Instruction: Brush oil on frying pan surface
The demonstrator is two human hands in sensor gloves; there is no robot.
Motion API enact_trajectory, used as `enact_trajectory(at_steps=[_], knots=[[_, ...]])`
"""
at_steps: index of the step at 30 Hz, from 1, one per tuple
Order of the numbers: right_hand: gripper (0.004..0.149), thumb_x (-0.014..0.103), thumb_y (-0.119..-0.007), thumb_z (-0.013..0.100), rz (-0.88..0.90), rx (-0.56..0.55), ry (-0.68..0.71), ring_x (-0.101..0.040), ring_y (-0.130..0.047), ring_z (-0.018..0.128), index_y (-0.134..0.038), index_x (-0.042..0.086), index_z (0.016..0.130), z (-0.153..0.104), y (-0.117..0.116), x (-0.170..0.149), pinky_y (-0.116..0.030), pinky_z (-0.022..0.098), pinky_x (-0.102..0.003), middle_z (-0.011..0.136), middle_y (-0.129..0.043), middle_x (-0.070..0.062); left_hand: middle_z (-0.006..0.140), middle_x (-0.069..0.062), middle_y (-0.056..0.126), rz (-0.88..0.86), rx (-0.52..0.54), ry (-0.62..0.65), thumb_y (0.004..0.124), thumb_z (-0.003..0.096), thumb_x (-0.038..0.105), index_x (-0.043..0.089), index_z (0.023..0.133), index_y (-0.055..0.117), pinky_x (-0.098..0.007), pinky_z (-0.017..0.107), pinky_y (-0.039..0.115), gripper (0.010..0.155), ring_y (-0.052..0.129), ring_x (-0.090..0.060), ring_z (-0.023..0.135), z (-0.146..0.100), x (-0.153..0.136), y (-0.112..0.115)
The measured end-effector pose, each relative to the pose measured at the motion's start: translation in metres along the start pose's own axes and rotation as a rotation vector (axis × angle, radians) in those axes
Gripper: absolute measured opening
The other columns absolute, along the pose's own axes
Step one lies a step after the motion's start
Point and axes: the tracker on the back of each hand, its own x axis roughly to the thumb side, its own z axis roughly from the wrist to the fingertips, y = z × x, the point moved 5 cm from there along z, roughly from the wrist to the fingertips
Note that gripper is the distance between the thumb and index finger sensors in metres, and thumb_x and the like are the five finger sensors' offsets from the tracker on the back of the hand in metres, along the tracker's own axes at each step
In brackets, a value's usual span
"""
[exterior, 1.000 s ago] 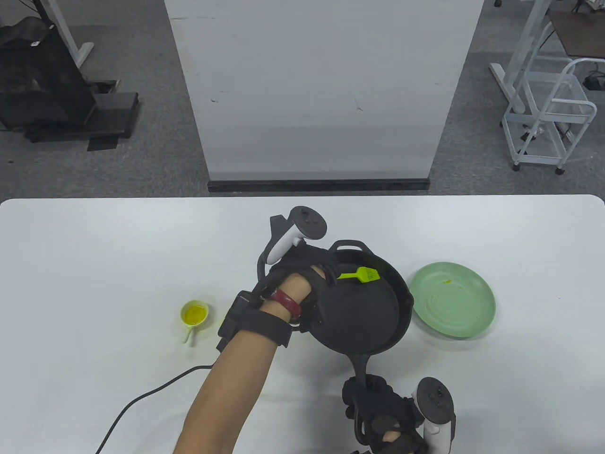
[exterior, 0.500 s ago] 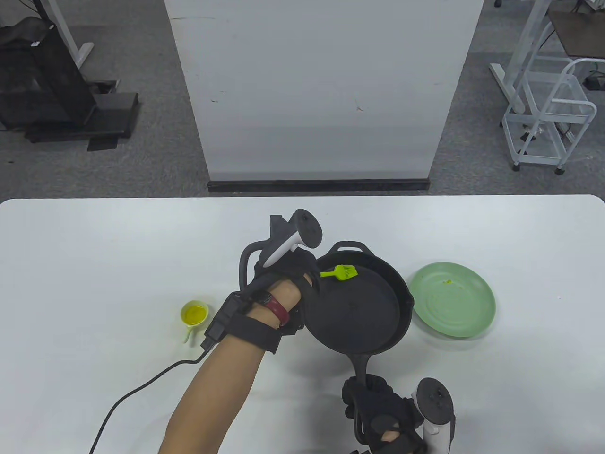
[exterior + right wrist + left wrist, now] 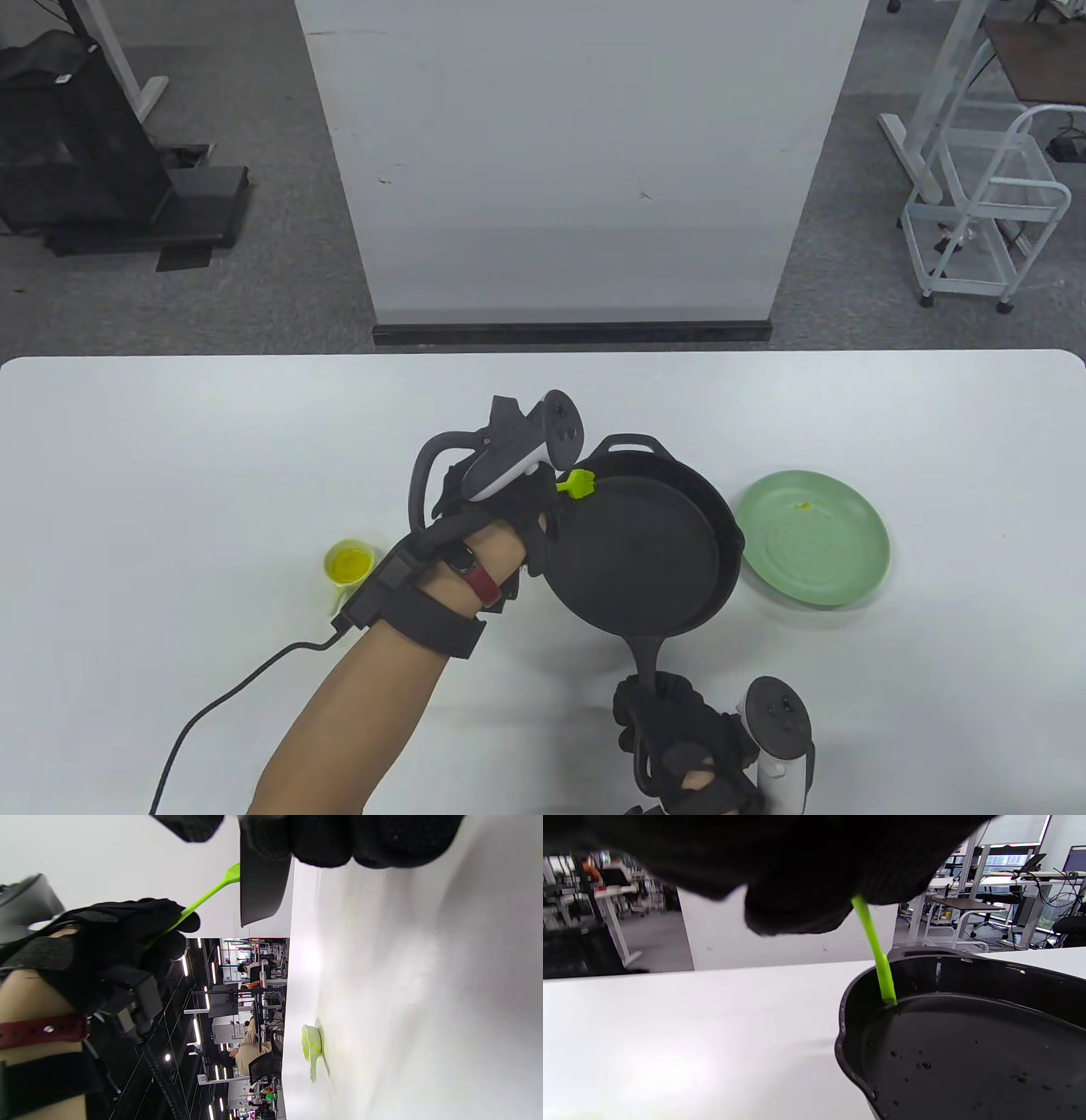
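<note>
A black cast-iron frying pan (image 3: 645, 552) is tilted up off the white table, its handle (image 3: 646, 658) pointing toward me. My right hand (image 3: 691, 747) grips that handle. My left hand (image 3: 501, 501) grips a lime green silicone brush (image 3: 579, 484) at the pan's far left rim. In the left wrist view the brush (image 3: 878, 959) hangs from my fingers with its head touching the pan's inner wall (image 3: 925, 980). In the right wrist view the brush handle (image 3: 203, 902) runs from my left hand to the pan (image 3: 261, 887).
A small yellow oil dish (image 3: 348, 567) with a handle sits left of my left forearm; it also shows in the right wrist view (image 3: 312, 1048). A green plate (image 3: 814, 536) lies right of the pan. A black cable (image 3: 229, 722) trails from the left wrist.
My left hand has drawn the brush leftward across the pan's far side to its left rim. The pan and right hand have stayed put.
</note>
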Motion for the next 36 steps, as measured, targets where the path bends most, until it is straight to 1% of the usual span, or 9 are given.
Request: enact_trajectory(at_steps=[4, 7, 11, 16, 26, 28, 30, 33, 36], knots=[[0.048, 0.039, -0.071, 0.044, -0.001, 0.008, -0.002, -0.049, -0.074, 0.067, -0.065, 0.004, 0.077, 0.001, -0.001, 0.000, -0.075, 0.041, -0.043, 0.079, -0.069, -0.026, 0.050, -0.004, 0.100, 0.132, 0.012, 0.008, 0.079, 0.0476, 0.038, 0.013, 0.085, 0.083, -0.045, 0.019, 0.084, 0.045, 0.094, -0.026, 0.019, -0.006, 0.019, 0.006], [0.048, 0.039, -0.071, 0.044, 0.000, 0.012, -0.003, -0.049, -0.075, 0.066, -0.065, 0.004, 0.076, 0.001, -0.001, 0.000, -0.076, 0.040, -0.042, 0.078, -0.070, -0.026, 0.051, -0.004, 0.100, 0.159, 0.004, 0.037, 0.079, 0.0476, 0.038, 0.014, 0.086, 0.083, -0.044, 0.019, 0.084, 0.045, 0.094, -0.025, 0.019, -0.006, 0.032, 0.015], [0.048, 0.039, -0.072, 0.044, 0.003, 0.024, -0.005, -0.049, -0.076, 0.065, -0.066, 0.004, 0.076, 0.002, -0.003, 0.000, -0.077, 0.040, -0.042, 0.077, -0.070, -0.026, 0.051, -0.003, 0.099, 0.080, -0.069, 0.104, 0.077, 0.0478, 0.038, 0.013, 0.087, 0.081, -0.043, 0.018, 0.085, 0.046, 0.094, -0.024, 0.018, -0.003, 0.045, 0.025], [0.048, 0.039, -0.072, 0.044, 0.012, 0.023, -0.006, -0.049, -0.076, 0.065, -0.065, 0.004, 0.076, 0.002, -0.003, -0.001, -0.077, 0.041, -0.042, 0.077, -0.070, -0.026, 0.051, -0.003, 0.099, -0.059, -0.176, 0.130, 0.076, 0.0478, 0.038, 0.012, 0.088, 0.080, -0.043, 0.017, 0.085, 0.047, 0.094, -0.024, 0.018, 0.006, 0.051, 0.036], [0.048, 0.038, -0.072, 0.043, 0.004, 0.039, -0.004, -0.049, -0.076, 0.065, -0.066, 0.004, 0.075, 0.003, -0.006, 0.000, -0.077, 0.041, -0.042, 0.077, -0.070, -0.026, 0.050, -0.003, 0.099, -0.305, -0.265, 0.183, 0.075, 0.0479, 0.038, 0.013, 0.088, 0.079, -0.043, 0.016, 0.085, 0.048, 0.094, -0.023, 0.016, 0.021, 0.059, 0.053], [0.048, 0.038, -0.072, 0.043, 0.007, 0.037, -0.003, -0.049, -0.076, 0.065, -0.066, 0.004, 0.075, 0.003, -0.005, 0.000, -0.077, 0.041, -0.043, 0.077, -0.070, -0.026, 0.050, -0.003, 0.099, -0.367, -0.278, 0.201, 0.075, 0.0479, 0.038, 0.013, 0.088, 0.079, -0.043, 0.017, 0.085, 0.048, 0.094, -0.024, 0.017, 0.024, 0.060, 0.055], [0.048, 0.039, -0.072, 0.043, 0.004, 0.040, 0.000, -0.049, -0.076, 0.065, -0.066, 0.004, 0.076, 0.004, -0.006, 0.001, -0.077, 0.041, -0.043, 0.077, -0.070, -0.026, 0.051, -0.004, 0.099, -0.421, -0.255, 0.220, 0.075, 0.0479, 0.037, 0.012, 0.088, 0.080, -0.044, 0.018, 0.084, 0.047, 0.094, -0.025, 0.018, 0.027, 0.060, 0.054], [0.048, 0.039, -0.072, 0.043, 0.012, 0.042, 0.003, -0.049, -0.076, 0.065, -0.066, 0.004, 0.075, 0.004, -0.005, 0.001, -0.077, 0.041, -0.042, 0.077, -0.071, -0.026, 0.051, -0.005, 0.099, -0.426, -0.256, 0.220, 0.075, 0.0478, 0.037, 0.013, 0.088, 0.080, -0.045, 0.018, 0.084, 0.047, 0.094, -0.026, 0.018, 0.029, 0.057, 0.055], [0.048, 0.039, -0.072, 0.043, 0.016, 0.034, 0.002, -0.049, -0.076, 0.066, -0.066, 0.004, 0.075, 0.003, -0.004, 0.001, -0.077, 0.041, -0.043, 0.077, -0.070, -0.026, 0.050, -0.005, 0.100, -0.303, -0.198, 0.192, 0.076, 0.0473, 0.039, 0.017, 0.087, 0.084, -0.044, 0.018, 0.085, 0.045, 0.094, -0.026, 0.018, 0.030, 0.049, 0.052]])
